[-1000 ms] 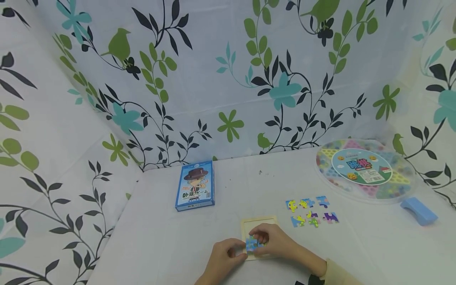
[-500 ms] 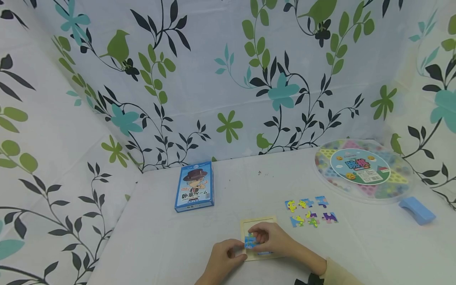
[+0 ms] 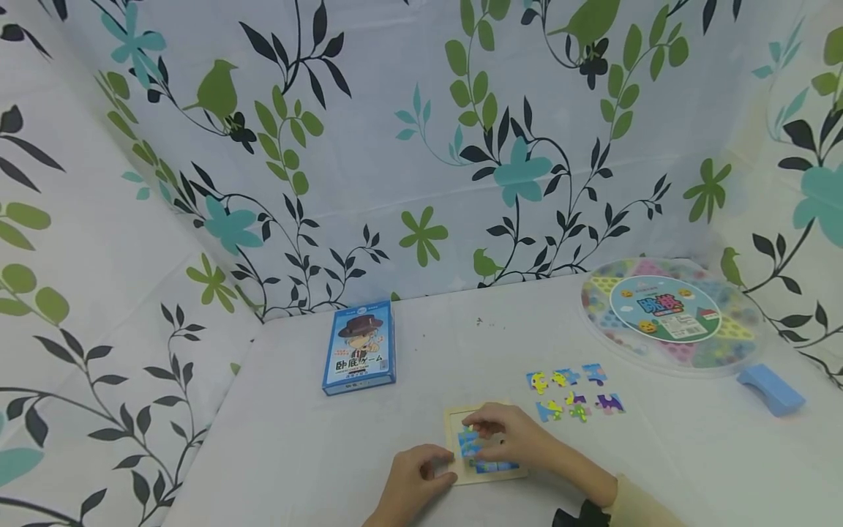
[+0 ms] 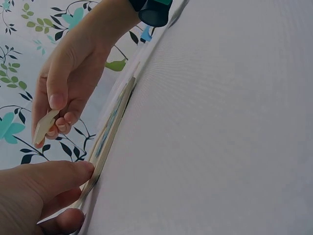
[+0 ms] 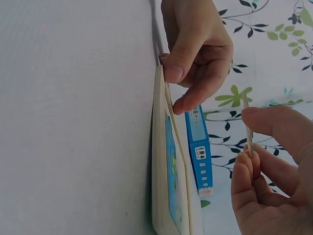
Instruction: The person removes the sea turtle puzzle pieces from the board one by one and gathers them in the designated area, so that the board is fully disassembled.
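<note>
A wooden puzzle tray [image 3: 451, 430] lies flat near the front of the table, with blue puzzle pieces [image 3: 497, 466] along its bottom edge. My left hand [image 3: 416, 479] grips the tray's near left corner between thumb and fingers. Above the tray, my right hand [image 3: 516, 437] pinches a jigsaw piece [image 5: 248, 127] between thumb and fingers; the right wrist view shows it edge-on and clear of the tray. In the head view this hand covers part of the tray's right side. Several loose jigsaw pieces [image 3: 574, 393] lie in two rows beyond the tray, to its right.
A blue card-game box [image 3: 360, 348] stands back left of the tray. Far right are a round clear game case [image 3: 672, 315] with coloured contents and a blue curved block [image 3: 772, 389]. Floral cloth [image 3: 369, 146] hangs behind the table.
My right hand has shifted slightly up and right with the piece, exposing more blue pieces along the tray's bottom. The left hand stays on the tray's corner.
</note>
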{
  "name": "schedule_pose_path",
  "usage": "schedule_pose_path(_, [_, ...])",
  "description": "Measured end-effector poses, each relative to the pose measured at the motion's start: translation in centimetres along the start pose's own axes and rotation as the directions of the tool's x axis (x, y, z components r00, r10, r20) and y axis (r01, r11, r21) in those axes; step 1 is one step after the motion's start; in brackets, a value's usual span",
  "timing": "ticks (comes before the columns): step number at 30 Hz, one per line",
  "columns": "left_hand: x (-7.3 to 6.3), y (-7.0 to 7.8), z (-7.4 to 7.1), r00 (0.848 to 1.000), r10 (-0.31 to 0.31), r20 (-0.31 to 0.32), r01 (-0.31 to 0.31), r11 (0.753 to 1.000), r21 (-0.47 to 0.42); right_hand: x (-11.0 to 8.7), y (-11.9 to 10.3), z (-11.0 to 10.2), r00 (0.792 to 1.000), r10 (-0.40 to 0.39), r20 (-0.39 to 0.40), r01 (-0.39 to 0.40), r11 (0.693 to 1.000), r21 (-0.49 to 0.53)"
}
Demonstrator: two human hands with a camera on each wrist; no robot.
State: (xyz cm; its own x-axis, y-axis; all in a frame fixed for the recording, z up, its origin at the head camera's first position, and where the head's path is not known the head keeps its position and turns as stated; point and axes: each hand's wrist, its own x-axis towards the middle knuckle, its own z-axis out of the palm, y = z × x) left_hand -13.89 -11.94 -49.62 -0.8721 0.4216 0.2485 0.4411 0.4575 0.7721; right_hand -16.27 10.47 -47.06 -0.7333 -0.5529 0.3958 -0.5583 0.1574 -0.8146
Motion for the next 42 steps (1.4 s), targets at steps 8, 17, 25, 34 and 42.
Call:
schedule_pose_path(8, [0.0,0.3,-0.1,0.999,-0.047,0.004,0.047,0.999,0.000,-1.1,-1.3,-2.0,0.999,-0.030,-0.031,0.028,0.997,-0.071])
schedule_pose_path(17, [0.0,0.3,-0.1,0.997,-0.078,0.007,0.078,0.997,0.005,-3.7,-0.2,-4.0,0.996,-0.068,-0.054,0.057,0.981,-0.183])
schedule_pose_path(25, [0.0,0.1,-0.1,0.998,-0.064,0.008,0.064,0.998,0.004,-6.0,-0.1,-5.6,0.999,0.017,-0.034,-0.026,0.961,-0.274])
schedule_pose_path(34, [0.0,0.2,-0.2,0.998,-0.068,0.015,0.068,0.998,-0.002,-7.7,0.7,-7.2,0.999,-0.015,-0.038,0.001,0.944,-0.331])
schedule_pose_path(42, [0.0,0.4,-0.2,0.995,-0.093,0.026,0.094,0.996,-0.007,-8.5,1.3,-7.7,0.997,0.075,-0.019,-0.077,0.943,-0.324])
